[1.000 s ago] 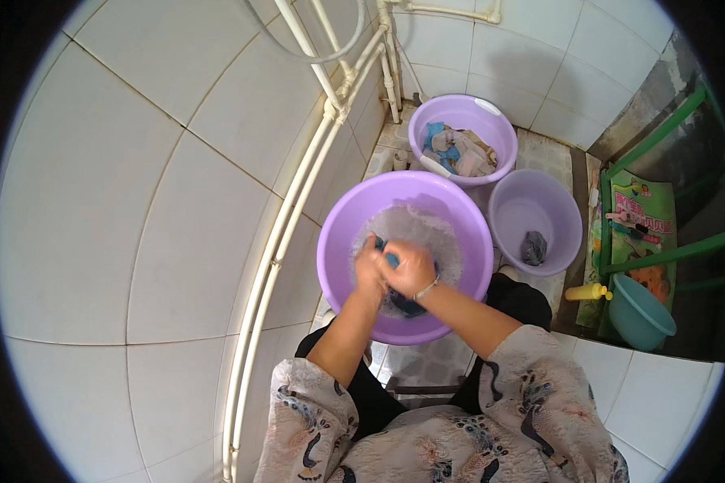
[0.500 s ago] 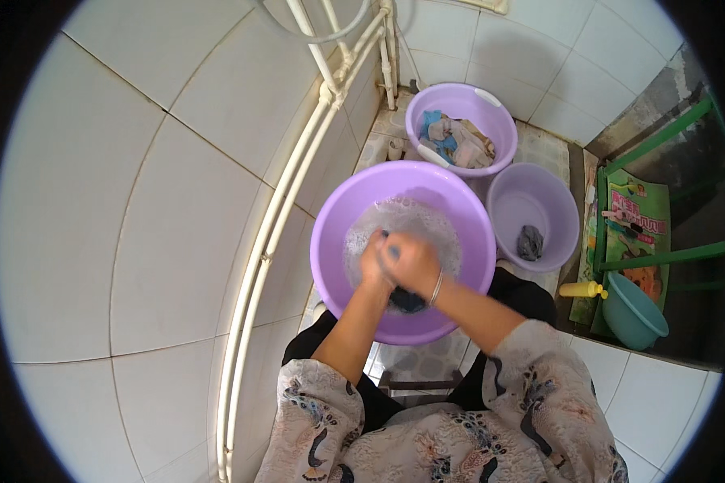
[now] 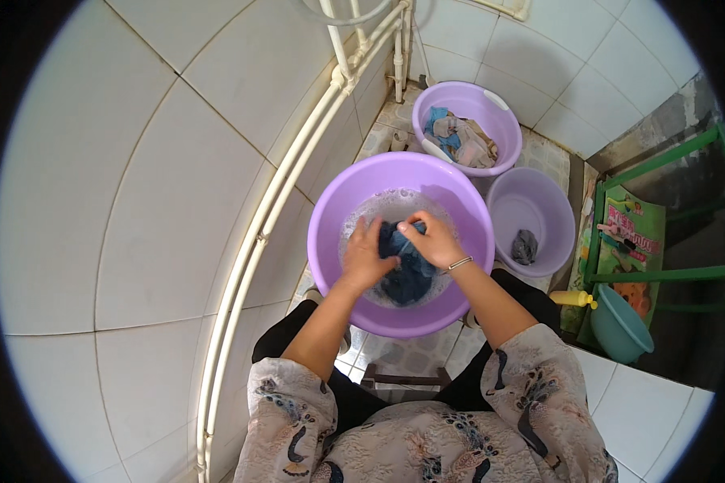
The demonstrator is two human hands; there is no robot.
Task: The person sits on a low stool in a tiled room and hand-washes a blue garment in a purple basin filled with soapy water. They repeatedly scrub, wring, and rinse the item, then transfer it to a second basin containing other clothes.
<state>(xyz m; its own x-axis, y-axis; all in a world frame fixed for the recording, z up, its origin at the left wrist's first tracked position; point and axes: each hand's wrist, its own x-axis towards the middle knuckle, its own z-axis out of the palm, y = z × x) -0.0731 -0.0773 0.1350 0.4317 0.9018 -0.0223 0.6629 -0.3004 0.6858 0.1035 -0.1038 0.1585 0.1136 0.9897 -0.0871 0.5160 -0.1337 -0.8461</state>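
Dark blue cloth (image 3: pixel 408 276) in a round purple basin (image 3: pixel 324 217)
The left hand (image 3: pixel 367 255) is spread wide, gripping nothing, its thumb at the cloth's left side; gathering that side would likely give firmer rubbing. The cloth sits soaked, soft and crumpled in foamy water (image 3: pixel 403 199) inside smooth plastic walls. The right hand (image 3: pixel 432 240), half curled, seems to pinch a raised fold, best held low against splashing.

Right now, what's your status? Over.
Left hand open beside dark blue cloth; right hand on it, grip unclear. Cloth in sudsy water, large purple basin. Nothing visibly blocking.
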